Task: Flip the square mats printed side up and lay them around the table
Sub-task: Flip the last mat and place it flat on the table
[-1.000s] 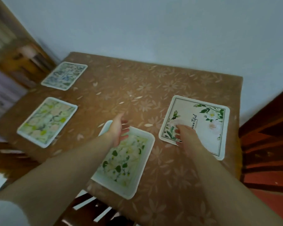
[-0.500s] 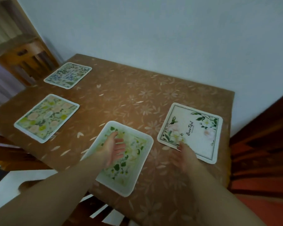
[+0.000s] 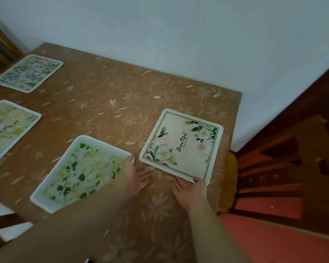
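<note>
Several square mats lie printed side up on the brown flowered tablecloth (image 3: pixel 122 95). The green leaf mat (image 3: pixel 80 173) lies near the front edge. My left hand (image 3: pixel 133 175) rests against its right corner, thumb on the white rim, fingers spread on the cloth. The cream mat with roses and the word "Beautiful" (image 3: pixel 182 145) lies to the right. My right hand (image 3: pixel 190 190) touches its near edge with the fingertips, fingers apart. A yellow-green mat (image 3: pixel 6 130) and a blue-grey mat (image 3: pixel 29 73) lie at the left.
The table's right edge (image 3: pixel 235 130) meets a white wall (image 3: pixel 179 35). A dark wooden chair with a red seat (image 3: pixel 285 186) stands to the right. Wooden furniture (image 3: pixel 0 46) shows at the far left. Another chair's frame shows below the front left edge.
My left hand has slid off the leaf mat's top to its right corner. My right hand has drawn back from the rose mat's face to its near edge. The view shifted right.
</note>
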Available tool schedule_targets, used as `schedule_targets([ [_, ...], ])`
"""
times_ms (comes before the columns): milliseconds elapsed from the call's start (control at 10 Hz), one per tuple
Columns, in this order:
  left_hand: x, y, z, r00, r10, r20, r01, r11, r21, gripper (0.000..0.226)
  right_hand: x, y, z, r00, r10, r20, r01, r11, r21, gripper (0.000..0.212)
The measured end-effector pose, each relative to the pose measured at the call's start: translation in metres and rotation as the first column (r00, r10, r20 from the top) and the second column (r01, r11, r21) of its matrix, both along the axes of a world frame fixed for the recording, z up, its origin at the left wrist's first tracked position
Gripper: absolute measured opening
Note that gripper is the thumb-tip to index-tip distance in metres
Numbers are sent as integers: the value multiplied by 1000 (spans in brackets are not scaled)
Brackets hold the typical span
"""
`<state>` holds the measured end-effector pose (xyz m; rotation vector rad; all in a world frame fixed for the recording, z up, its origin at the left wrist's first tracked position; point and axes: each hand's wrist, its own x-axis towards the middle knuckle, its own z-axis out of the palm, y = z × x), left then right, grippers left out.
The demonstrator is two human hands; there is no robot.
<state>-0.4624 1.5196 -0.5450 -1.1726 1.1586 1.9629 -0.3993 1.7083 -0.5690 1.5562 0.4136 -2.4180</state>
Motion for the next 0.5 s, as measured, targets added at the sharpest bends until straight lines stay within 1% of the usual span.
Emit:
schedule_targets([
  [100,-9,20,-3,1000,-5,-22,5,1000,-16,96,-7,9,-3,1000,8,5,-8,1000,3,56],
  [200,-19,31,-4,999,0,-45,-2,999,-40,95,-17,15,-3,999,49,-3,-49,999,-2,56],
  [300,-25,39,1,998,13,-55,-17,997,-71,87,-24,17,-1,996,88,-6,-88,996,-12,56],
  [500,-20,40,-1,996,54,-70,-59,996,-68,84,-28,19,5,982,186,-40,-186,982,16,55],
])
